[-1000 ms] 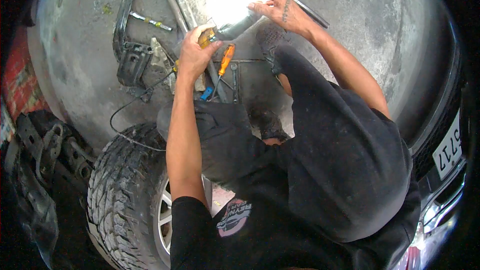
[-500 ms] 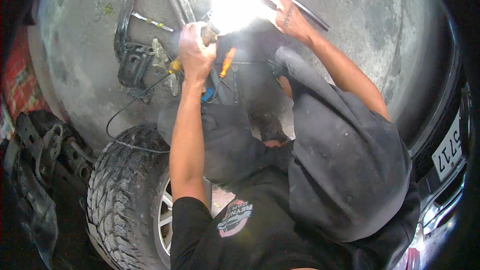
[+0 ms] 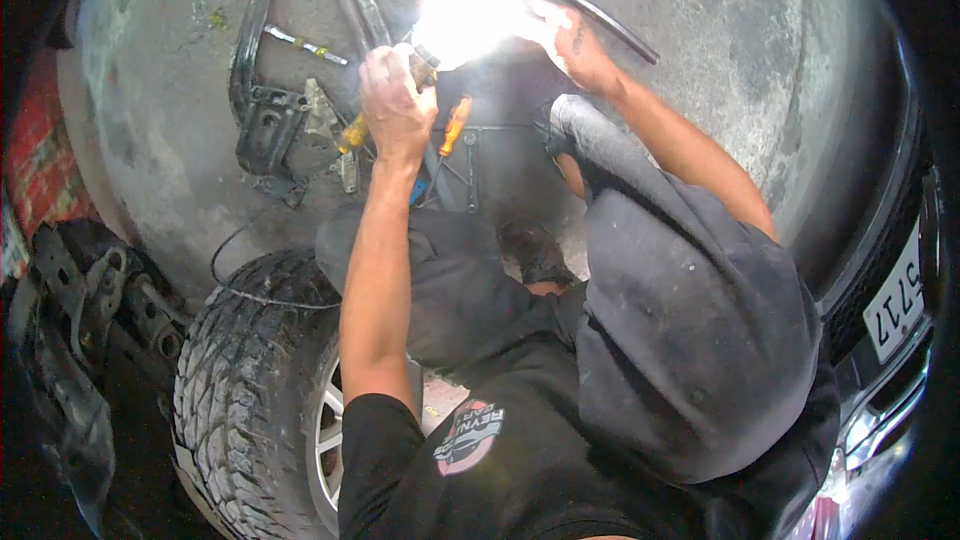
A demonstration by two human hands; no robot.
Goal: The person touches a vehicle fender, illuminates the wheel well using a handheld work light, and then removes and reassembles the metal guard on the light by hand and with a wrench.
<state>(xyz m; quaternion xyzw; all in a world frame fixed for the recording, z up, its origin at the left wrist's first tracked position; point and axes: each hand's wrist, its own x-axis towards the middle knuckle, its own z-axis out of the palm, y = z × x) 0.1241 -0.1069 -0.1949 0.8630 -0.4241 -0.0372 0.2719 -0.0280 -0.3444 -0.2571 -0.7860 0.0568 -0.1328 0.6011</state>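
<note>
A corded work lamp with a yellow handle (image 3: 354, 133) is gripped in my left hand (image 3: 396, 105), whose fingers wrap round it below the lit end. Its white glare (image 3: 470, 22) washes out whatever lies in front of it. On the other side of the glare is my right hand (image 3: 578, 48); its fingertips are lost in the brightness, so I cannot see what they touch. An orange-handled screwdriver (image 3: 456, 122) lies just right of my left wrist. Beside it on the floor is a wrench (image 3: 471, 165).
A hammer (image 3: 590, 8) lies beyond my right hand. Black metal brackets (image 3: 270, 125) and another screwdriver (image 3: 305, 44) rest to the left. A wheel with a tyre (image 3: 250, 380) stands by my left arm. A car bumper with a number plate (image 3: 895, 295) is at the right.
My left hand has turned the lamp slightly, and more of its yellow handle shows. The right hand's fingers have drawn back rightward from above the glare, uncovering the hammer's head.
</note>
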